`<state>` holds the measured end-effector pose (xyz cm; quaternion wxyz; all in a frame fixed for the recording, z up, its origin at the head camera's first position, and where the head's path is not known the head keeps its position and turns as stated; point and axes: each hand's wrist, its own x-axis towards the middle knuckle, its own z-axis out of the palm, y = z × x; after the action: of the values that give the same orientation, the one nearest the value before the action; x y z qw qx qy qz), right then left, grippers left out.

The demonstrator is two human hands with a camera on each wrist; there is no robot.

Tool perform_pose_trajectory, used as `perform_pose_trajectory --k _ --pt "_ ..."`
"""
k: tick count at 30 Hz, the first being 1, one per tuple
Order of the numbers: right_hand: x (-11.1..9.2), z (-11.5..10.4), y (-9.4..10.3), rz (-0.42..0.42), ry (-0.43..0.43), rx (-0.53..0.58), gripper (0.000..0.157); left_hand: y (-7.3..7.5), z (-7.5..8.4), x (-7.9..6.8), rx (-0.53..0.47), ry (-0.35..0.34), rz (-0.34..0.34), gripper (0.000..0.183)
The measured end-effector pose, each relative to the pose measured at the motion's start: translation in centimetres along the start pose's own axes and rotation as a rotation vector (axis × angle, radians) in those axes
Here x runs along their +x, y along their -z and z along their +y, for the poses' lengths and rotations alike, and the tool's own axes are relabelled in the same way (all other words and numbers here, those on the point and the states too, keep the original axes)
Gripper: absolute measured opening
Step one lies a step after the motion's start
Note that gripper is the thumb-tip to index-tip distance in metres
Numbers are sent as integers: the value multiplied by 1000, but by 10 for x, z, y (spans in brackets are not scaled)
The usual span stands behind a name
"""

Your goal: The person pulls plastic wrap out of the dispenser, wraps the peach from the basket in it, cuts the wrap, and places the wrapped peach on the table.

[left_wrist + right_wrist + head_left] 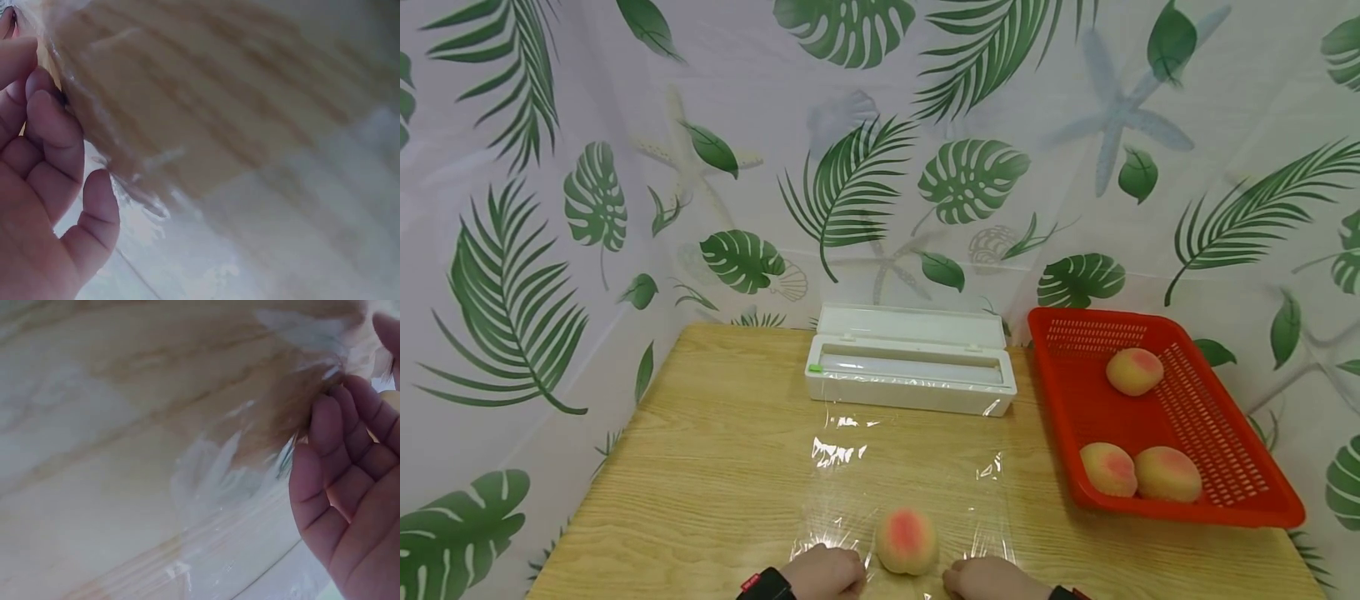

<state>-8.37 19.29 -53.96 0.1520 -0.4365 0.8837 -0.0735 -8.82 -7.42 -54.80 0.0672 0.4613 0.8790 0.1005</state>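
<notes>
A sheet of clear cling film (917, 458) runs over the wooden table from a white dispenser box (910, 396) toward the front edge. One peach (907, 542), yellow with a red blush, sits at the film's near end between the hands. My left hand (829, 572) pinches the film's edge just left of the peach; its curled fingers (59, 134) show against the film in the left wrist view. To the right of the peach, my right hand (988, 577) grips the film's other side, with fingers (325, 428) bent at the gathered film (250, 437).
The dispenser's lid (913, 323) stands raised at the back. A red plastic basket (1255, 467) with three peaches, one of them a peach (1135, 372) near the back, stands at the right. A leaf-patterned sheet (715, 192) hangs behind the table (700, 467).
</notes>
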Motion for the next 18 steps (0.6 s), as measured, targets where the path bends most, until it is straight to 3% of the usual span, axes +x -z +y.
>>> perform_pose_trajectory --k 4,11,18 --pt "0 -4 -1 -6 -34 -56 15 1 0 0 -23 7 -12 22" --pt "0 -9 1 -10 -6 -71 29 5 3 -1 -5 16 -19 19" --pt "-2 -7 1 13 16 -77 25 10 3 -2 -115 49 36 18"
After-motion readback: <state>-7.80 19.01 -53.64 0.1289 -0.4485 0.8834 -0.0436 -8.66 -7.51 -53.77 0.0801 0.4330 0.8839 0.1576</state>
